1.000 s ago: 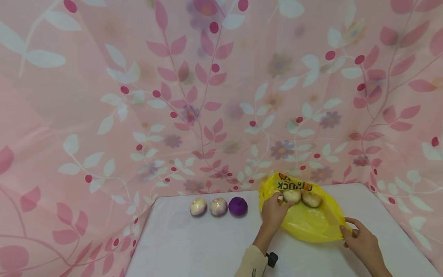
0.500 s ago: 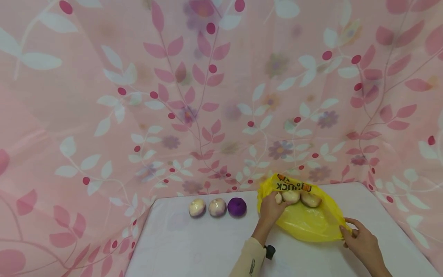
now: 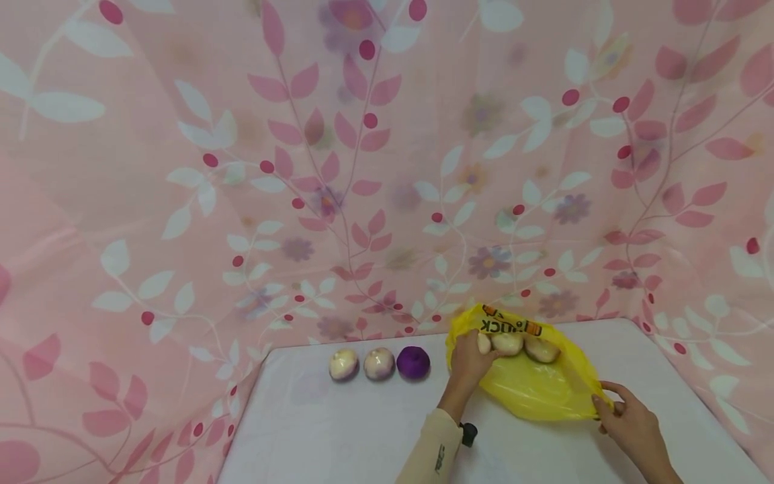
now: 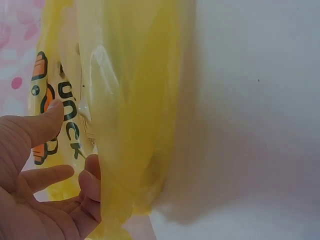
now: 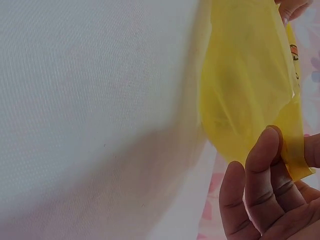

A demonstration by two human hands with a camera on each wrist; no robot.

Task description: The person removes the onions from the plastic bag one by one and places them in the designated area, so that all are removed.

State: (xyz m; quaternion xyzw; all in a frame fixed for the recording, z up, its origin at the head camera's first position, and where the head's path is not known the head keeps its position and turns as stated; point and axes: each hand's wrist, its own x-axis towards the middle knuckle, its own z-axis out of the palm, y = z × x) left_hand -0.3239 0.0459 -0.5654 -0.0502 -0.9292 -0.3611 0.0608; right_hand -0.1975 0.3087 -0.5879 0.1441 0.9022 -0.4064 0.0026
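A yellow plastic bag (image 3: 532, 393) with dark lettering lies on its side, its mouth spread toward me. Inside it sit three pale round vegetables, turnip-like and glossy: a left one (image 3: 484, 343), a middle one (image 3: 506, 344) and a right one (image 3: 542, 349). My left hand (image 3: 470, 359) reaches into the left side of the mouth, fingertips beside the left vegetable. In the left wrist view its thumb and fingers stand apart, with some fingers partly behind the bag's edge. At the right corner, my right hand (image 3: 631, 420) pinches the bag's rim between thumb and fingers.
Left of the bag, two pale round vegetables, one yellowish (image 3: 343, 364) and one purple-tinged (image 3: 379, 364), stand in a row with a deep purple ball (image 3: 414, 363). The white-covered table (image 3: 326, 430) ends at a pink floral curtain (image 3: 387, 202).
My left hand has shifted slightly left and further into the bag's mouth. The right hand keeps its pinch on the bag's corner. The whole head view has drifted a little.
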